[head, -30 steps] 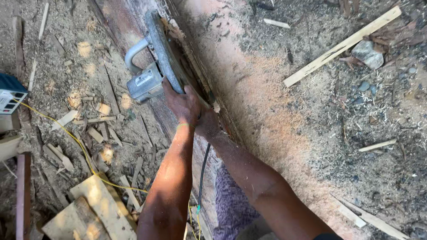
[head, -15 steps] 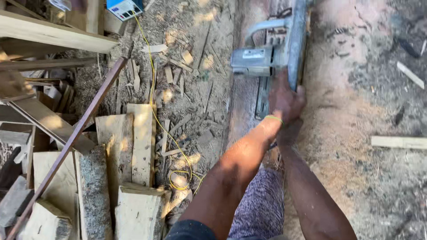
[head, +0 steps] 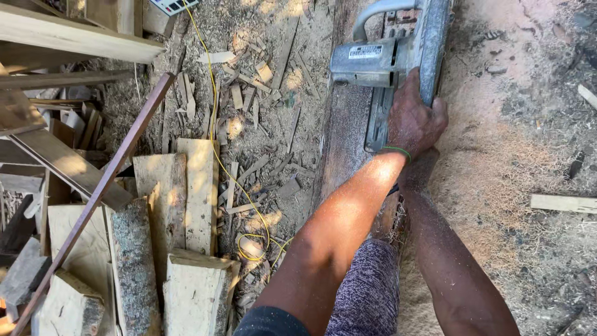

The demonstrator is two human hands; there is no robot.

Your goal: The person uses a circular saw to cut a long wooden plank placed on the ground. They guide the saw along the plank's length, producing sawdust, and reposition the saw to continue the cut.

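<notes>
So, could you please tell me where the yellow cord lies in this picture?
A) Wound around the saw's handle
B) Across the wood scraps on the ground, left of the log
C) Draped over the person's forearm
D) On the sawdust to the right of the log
B: the yellow cord trails down over the wood scraps and ends in a loop, left of the log that the circular saw rests on.
</notes>
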